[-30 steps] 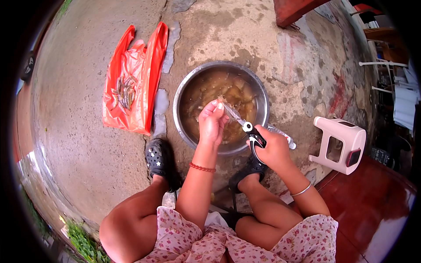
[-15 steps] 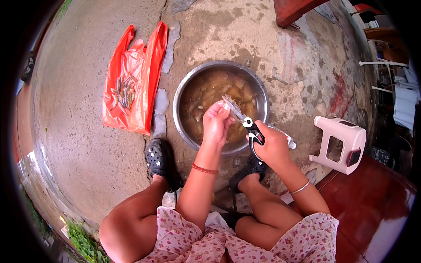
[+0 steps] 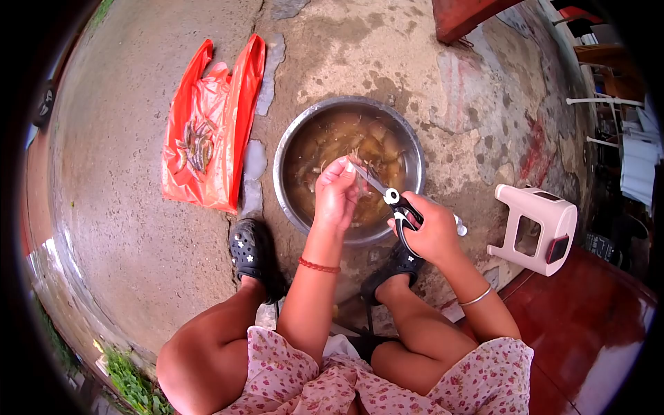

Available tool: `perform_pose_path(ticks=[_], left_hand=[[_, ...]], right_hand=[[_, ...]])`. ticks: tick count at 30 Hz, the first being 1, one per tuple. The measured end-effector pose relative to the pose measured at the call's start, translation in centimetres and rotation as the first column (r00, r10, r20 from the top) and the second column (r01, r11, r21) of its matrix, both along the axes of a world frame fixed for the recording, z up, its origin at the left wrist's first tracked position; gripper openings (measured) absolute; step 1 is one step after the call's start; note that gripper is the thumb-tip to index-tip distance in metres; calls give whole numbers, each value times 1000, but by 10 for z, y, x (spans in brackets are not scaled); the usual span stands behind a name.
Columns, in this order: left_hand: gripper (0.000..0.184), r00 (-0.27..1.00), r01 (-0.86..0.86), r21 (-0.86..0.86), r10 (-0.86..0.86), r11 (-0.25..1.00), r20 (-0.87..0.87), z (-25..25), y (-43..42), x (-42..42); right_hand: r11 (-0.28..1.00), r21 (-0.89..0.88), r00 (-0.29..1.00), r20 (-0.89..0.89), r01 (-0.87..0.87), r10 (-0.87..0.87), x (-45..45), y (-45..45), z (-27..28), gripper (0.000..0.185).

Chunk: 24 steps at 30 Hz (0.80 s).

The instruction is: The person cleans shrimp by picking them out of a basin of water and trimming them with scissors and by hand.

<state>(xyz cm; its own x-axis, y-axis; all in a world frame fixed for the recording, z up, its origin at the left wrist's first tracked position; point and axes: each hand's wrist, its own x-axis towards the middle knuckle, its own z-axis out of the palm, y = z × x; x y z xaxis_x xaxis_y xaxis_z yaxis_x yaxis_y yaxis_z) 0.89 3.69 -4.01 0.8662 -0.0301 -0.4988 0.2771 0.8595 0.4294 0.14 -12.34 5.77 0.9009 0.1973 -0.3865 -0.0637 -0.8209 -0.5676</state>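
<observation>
My left hand [image 3: 336, 194] pinches a shrimp [image 3: 358, 163] over the near half of a metal basin [image 3: 280, 169]. Black-and-white scissors [image 3: 403, 207] are gripped in my right hand [image 3: 432, 232], their handles partly open round the fingers. The blades point up and left and touch or overlap the shrimp at my left fingertips; whether they are closed on it I cannot tell. Brownish water [image 3: 332, 135] with several shrimp in it fills much of the basin. Left of the basin, a red plastic bag [image 3: 232, 131] lies on the ground with a small heap of shrimp [image 3: 198, 146] on it.
A pale pink stool [image 3: 512, 228] lies on its side at the right. Something clear with a whitish end [image 3: 460, 225] shows beside my right hand. My feet in black clogs [image 3: 250, 252] flank the basin's near side. A red wooden piece [image 3: 463, 17] stands at the top.
My left hand first shifted slightly right and then back left, with the shrimp. The scissors turned a little and their blades now show more clearly across the shrimp.
</observation>
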Motion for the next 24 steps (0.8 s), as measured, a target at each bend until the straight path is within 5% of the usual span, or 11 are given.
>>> perform_pose_path(ticks=[4, 20, 24], left_hand=[[8, 992, 34, -326, 9, 945, 129, -2, 1, 0], [11, 977, 170, -291, -124, 941, 171, -2, 7, -1], [12, 982, 162, -253, -131, 954, 136, 1, 6, 0]], right_hand=[[969, 235, 988, 114, 71, -100, -8, 2, -11, 37], [991, 136, 989, 150, -15, -5, -6, -6, -12, 29], [933, 335, 989, -104, 131, -102, -10, -10, -22, 30]])
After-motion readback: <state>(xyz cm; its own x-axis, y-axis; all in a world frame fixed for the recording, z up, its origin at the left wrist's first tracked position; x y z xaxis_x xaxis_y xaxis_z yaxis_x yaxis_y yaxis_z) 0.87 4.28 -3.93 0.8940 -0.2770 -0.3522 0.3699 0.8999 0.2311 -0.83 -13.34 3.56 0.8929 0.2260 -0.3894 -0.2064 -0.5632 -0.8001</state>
